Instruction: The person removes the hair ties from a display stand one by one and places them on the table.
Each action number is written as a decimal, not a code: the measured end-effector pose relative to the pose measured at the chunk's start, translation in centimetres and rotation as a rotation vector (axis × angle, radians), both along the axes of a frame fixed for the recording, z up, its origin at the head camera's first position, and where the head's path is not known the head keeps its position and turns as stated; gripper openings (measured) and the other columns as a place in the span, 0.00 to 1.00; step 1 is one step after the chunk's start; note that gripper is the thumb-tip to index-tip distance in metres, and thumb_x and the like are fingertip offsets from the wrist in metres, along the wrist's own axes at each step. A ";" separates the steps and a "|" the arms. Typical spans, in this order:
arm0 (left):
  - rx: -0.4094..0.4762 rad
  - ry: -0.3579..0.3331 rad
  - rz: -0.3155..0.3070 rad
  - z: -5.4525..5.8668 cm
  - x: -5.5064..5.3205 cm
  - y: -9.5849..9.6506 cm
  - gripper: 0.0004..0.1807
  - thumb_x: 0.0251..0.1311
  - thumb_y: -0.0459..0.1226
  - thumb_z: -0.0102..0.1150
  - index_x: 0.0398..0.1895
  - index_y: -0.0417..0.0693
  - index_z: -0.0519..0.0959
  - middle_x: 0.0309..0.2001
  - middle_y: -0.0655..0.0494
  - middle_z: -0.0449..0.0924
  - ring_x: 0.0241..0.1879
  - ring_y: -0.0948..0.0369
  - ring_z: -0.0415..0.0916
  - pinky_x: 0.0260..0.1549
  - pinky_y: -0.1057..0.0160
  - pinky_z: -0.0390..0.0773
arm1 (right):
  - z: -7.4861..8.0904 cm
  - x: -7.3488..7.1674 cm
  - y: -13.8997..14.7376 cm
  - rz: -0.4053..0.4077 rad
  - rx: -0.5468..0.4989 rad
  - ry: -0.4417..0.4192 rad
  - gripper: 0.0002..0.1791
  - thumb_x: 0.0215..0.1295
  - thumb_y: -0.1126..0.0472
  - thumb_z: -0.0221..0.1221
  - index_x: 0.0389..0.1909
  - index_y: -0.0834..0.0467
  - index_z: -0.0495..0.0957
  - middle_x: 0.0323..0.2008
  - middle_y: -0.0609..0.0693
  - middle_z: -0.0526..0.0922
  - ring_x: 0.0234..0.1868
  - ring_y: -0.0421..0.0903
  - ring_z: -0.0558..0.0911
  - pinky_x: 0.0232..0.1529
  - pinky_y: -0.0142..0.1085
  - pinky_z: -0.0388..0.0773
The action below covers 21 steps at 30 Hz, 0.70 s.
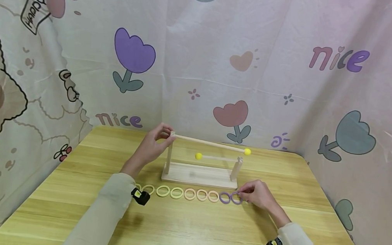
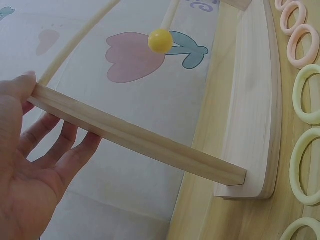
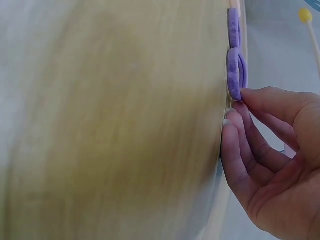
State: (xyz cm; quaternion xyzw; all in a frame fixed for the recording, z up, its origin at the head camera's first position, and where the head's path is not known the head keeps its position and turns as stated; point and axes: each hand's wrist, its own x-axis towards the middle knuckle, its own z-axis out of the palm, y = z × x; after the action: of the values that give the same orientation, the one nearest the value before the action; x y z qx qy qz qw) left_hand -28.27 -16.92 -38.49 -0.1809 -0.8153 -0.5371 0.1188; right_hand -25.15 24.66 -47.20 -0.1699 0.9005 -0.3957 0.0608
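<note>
A wooden stand has a tall left post and a shorter right post. Each post carries a thin rod tipped with a yellow ball. My left hand grips the top of the tall post, thumb on one side and fingers on the other. In front of the stand runs a row of rings, yellow-green, peach and purple. At its right end my right hand pinches the edge of the last purple ring between thumb and finger. That ring lies on the table beside another purple ring.
The wooden table ends at a patterned cloth backdrop behind and at the sides. Peach rings and yellow-green rings fill the middle and left of the row. My left forearm partly covers the leftmost rings.
</note>
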 end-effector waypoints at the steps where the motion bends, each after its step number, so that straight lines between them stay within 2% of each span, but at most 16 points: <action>1: 0.001 0.002 -0.002 0.0 0.0 0.0 0.14 0.74 0.45 0.59 0.56 0.51 0.73 0.51 0.47 0.79 0.59 0.45 0.80 0.58 0.43 0.80 | 0.0 0.0 0.0 -0.002 0.004 0.001 0.04 0.61 0.69 0.69 0.36 0.62 0.89 0.27 0.53 0.89 0.20 0.35 0.77 0.20 0.26 0.73; 5: 0.004 0.006 -0.004 0.0 -0.1 0.1 0.14 0.74 0.45 0.59 0.56 0.51 0.73 0.51 0.47 0.79 0.59 0.46 0.80 0.57 0.43 0.80 | 0.0 0.1 -0.1 -0.013 0.019 0.012 0.03 0.60 0.69 0.69 0.34 0.61 0.89 0.26 0.52 0.89 0.19 0.34 0.76 0.20 0.26 0.72; 11: -0.006 0.005 -0.003 0.0 -0.2 0.2 0.14 0.74 0.45 0.59 0.56 0.50 0.74 0.51 0.48 0.80 0.59 0.47 0.81 0.56 0.50 0.81 | -0.1 0.2 -0.1 -0.023 0.036 0.029 0.03 0.60 0.69 0.70 0.34 0.61 0.90 0.26 0.52 0.89 0.20 0.34 0.76 0.19 0.26 0.72; 16: 0.002 -0.010 0.002 0.0 -0.2 0.1 0.15 0.74 0.46 0.60 0.56 0.50 0.74 0.51 0.47 0.79 0.60 0.46 0.80 0.57 0.47 0.80 | 0.0 0.1 -0.1 -0.034 0.044 0.026 0.02 0.60 0.67 0.70 0.34 0.60 0.89 0.26 0.51 0.89 0.20 0.36 0.77 0.20 0.27 0.73; 21: 0.004 -0.011 0.016 -0.2 0.0 -0.1 0.16 0.73 0.47 0.60 0.57 0.50 0.74 0.52 0.47 0.79 0.60 0.46 0.80 0.57 0.45 0.82 | 0.8 0.0 0.3 -0.094 0.054 0.034 0.04 0.63 0.65 0.68 0.37 0.60 0.89 0.30 0.52 0.89 0.22 0.39 0.79 0.22 0.29 0.76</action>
State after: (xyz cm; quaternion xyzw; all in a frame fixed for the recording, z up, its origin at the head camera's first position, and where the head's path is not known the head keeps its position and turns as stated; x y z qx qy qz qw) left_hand -28.28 -17.05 -38.69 -0.1714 -0.8162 -0.5388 0.1190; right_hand -25.11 24.92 -46.36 -0.1326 0.9187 -0.3706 0.0315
